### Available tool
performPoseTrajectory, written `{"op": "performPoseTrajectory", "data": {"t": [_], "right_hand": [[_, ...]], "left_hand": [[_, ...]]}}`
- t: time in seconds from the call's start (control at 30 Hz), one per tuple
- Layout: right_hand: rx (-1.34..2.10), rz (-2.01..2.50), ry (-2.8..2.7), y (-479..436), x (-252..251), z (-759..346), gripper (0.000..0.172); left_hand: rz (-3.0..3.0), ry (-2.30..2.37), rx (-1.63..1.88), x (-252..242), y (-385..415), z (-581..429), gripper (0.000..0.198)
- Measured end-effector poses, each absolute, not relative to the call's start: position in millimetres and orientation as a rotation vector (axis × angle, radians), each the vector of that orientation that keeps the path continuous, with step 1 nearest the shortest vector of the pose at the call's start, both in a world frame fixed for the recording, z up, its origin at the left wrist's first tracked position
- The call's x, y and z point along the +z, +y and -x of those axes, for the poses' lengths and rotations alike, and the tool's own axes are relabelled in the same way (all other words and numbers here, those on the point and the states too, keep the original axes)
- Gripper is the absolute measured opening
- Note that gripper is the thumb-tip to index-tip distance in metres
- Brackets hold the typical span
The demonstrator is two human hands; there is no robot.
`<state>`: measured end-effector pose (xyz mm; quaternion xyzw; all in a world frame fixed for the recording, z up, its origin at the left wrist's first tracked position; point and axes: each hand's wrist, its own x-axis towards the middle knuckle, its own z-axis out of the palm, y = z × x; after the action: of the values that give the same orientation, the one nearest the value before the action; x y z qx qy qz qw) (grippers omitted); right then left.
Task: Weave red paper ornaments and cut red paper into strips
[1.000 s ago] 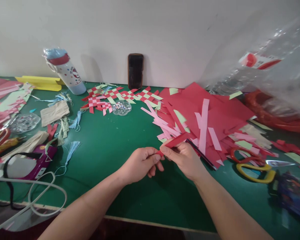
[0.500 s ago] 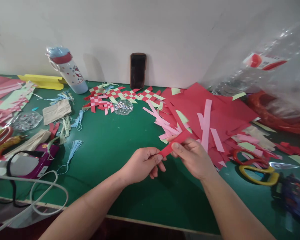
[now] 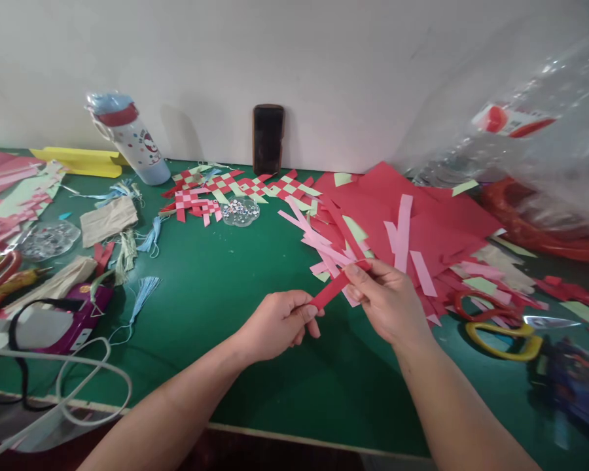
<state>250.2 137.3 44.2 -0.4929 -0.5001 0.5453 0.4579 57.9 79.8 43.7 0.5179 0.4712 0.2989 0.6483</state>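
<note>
A red paper strip [image 3: 330, 292] slants between my two hands above the green table. My left hand [image 3: 285, 320] pinches its lower end between thumb and fingers. Further up, my right hand [image 3: 385, 297] grips the strip near its upper end, thumb on top. Just beyond lie loose pink paper strips [image 3: 319, 242] and a heap of red paper sheets [image 3: 373, 190]. Woven red, green and pink paper pieces [image 3: 255, 186] rest along the back, with a clear dish of small beads or googly eyes [image 3: 240, 212] in front of them.
A phone [image 3: 268, 139] leans on the wall beside a bottle [image 3: 132, 137]. Scissors [image 3: 508, 327] lie to the right, near a plastic bag [image 3: 544, 157]. On the left are tassels [image 3: 144, 297], a purple device [image 3: 81, 320], a white cable [image 3: 98, 383] and another dish [image 3: 49, 239].
My right hand has slid along the red strip, up and away from my left hand, so more of the strip shows between them. The left hand stays almost in place.
</note>
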Motion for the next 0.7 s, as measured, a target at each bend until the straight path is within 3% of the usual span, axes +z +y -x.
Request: {"op": "performPoseTrajectory", "data": {"t": [0.47, 0.7], "right_hand": [[1.277, 1.116, -1.154, 146, 48, -260, 0.023], [1.082, 1.182, -1.264, 146, 41, -260, 0.030]], "left_hand": [[-1.191, 1.083, 0.663, 41, 80, -57, 0.024], [-1.513, 1.272, 0.603, 52, 80, -57, 0.028]]}}
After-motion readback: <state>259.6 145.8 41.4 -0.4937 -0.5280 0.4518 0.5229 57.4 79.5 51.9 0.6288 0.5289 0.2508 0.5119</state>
